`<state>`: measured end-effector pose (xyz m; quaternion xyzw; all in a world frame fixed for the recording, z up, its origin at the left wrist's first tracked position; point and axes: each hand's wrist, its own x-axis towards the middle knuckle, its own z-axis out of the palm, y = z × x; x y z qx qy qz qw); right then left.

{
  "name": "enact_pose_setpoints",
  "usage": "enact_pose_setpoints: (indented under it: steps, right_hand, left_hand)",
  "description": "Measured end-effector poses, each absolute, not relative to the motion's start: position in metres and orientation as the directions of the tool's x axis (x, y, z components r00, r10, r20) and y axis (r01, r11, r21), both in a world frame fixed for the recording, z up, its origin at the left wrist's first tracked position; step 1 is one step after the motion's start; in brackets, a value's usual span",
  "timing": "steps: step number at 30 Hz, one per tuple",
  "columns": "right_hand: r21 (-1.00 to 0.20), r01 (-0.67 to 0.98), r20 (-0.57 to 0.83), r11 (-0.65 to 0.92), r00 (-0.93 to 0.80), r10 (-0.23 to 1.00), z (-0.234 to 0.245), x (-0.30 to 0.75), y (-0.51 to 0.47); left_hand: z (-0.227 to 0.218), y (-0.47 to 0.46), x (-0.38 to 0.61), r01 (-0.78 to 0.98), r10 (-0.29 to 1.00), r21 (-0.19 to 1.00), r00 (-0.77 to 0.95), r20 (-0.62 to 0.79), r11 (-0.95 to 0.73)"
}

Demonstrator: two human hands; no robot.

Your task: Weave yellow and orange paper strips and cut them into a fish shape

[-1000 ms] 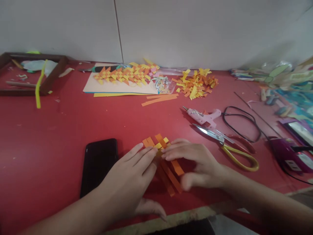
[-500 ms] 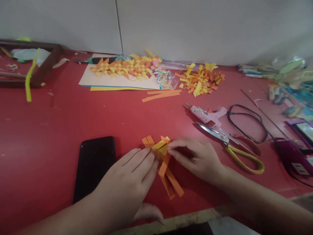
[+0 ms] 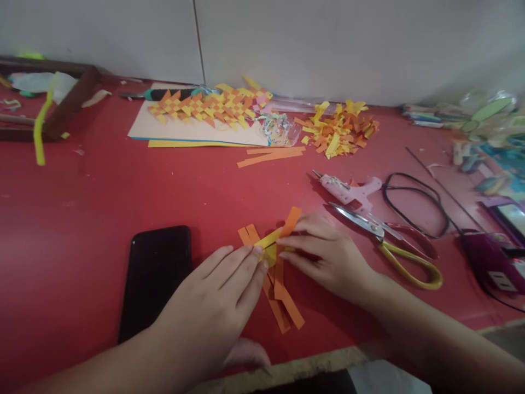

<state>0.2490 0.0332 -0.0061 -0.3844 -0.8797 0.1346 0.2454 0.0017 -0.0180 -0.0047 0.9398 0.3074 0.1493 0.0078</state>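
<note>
Interlaced orange and yellow paper strips [image 3: 268, 253] lie on the red table between my hands. My left hand [image 3: 213, 295] rests flat over their left side, its fingers stretched out and its fingertips pressing on them; the thumb sticks out near the table edge. Between the fingers of my right hand [image 3: 328, 249] is an orange paper strip [image 3: 290, 221], its upper end pointing up and away from me. More orange strip ends [image 3: 289, 309] stick out toward me, and two short ones [image 3: 249, 235] show at the far left of the weave. My left fingers hide part of the crossing.
A black phone [image 3: 156, 279] lies left of my left hand. Scissors [image 3: 389, 243] and a pink glue gun [image 3: 350, 191] with its cord are to the right. Farther back are a woven paper piece [image 3: 205, 109], loose strips [image 3: 270, 157] and a pile of paper scraps [image 3: 338, 128].
My right hand has lifted the orange strip's end, which now points up past my fingers. My left hand stays nearly in place on the weave. The view has shifted slightly.
</note>
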Motion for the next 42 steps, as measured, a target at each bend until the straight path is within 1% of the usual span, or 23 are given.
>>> enact_pose_setpoints:
  steps: [2, 4, 6, 8, 10, 13, 17, 21, 25, 30, 34, 39, 42]
  right_hand:
    - [-0.344, 0.665, 0.34, 0.662, -0.569, 0.749, -0.006, 0.248, 0.031]
    - [-0.252, 0.743, 0.35, 0.619, -0.526, 0.775, -0.005, 0.247, 0.027]
    - [-0.204, 0.777, 0.345, 0.596, -0.513, 0.786, -0.005, 0.246, 0.022]
    - [-0.226, 0.75, 0.314, 0.622, -0.548, 0.775, -0.003, 0.244, 0.02]
    - [-0.284, 0.7, 0.286, 0.656, -0.591, 0.754, -0.002, 0.243, 0.019]
    - [-0.336, 0.659, 0.283, 0.673, -0.611, 0.74, -0.001, 0.243, 0.022]
    - [-0.323, 0.654, 0.237, 0.684, -0.644, 0.728, -0.004, 0.247, 0.022]
    - [-0.332, 0.606, 0.219, 0.723, -0.696, 0.684, -0.008, 0.247, 0.02]
    - [-0.359, 0.568, 0.21, 0.74, -0.724, 0.658, -0.008, 0.246, 0.021]
    - [-0.388, 0.552, 0.216, 0.738, -0.724, 0.655, -0.007, 0.247, 0.024]
    - [-0.41, 0.541, 0.192, 0.735, -0.736, 0.649, -0.006, 0.247, 0.026]
    - [-0.42, 0.542, 0.199, 0.728, -0.728, 0.656, -0.002, 0.245, 0.025]
    - [-0.416, 0.555, 0.201, 0.72, -0.717, 0.668, -0.002, 0.244, 0.024]
  left_hand:
    - [-0.004, -0.018, 0.001, 0.577, 0.585, 0.117, 0.767, 0.266, -0.809]
    - [-0.004, -0.018, 0.001, 0.572, 0.582, 0.122, 0.771, 0.256, -0.811]
    - [-0.003, -0.018, 0.001, 0.567, 0.577, 0.12, 0.773, 0.265, -0.815]
    - [-0.004, -0.018, 0.002, 0.562, 0.568, 0.113, 0.768, 0.297, -0.819]
    - [-0.004, -0.018, 0.002, 0.57, 0.571, 0.107, 0.755, 0.323, -0.815]
    - [-0.002, -0.016, 0.003, 0.573, 0.568, 0.092, 0.755, 0.328, -0.815]
    - [0.0, -0.015, 0.003, 0.566, 0.567, 0.098, 0.77, 0.293, -0.818]
    - [-0.001, -0.015, 0.002, 0.573, 0.589, 0.146, 0.758, 0.279, -0.807]
    - [-0.002, -0.015, 0.003, 0.569, 0.58, 0.128, 0.764, 0.284, -0.812]
    - [0.001, -0.013, 0.003, 0.59, 0.603, 0.134, 0.751, 0.269, -0.796]
    - [0.001, -0.013, 0.004, 0.583, 0.596, 0.133, 0.76, 0.26, -0.802]
    - [0.0, -0.015, 0.004, 0.615, 0.631, 0.153, 0.726, 0.274, -0.774]
    - [0.0, -0.015, 0.004, 0.607, 0.62, 0.143, 0.732, 0.281, -0.782]
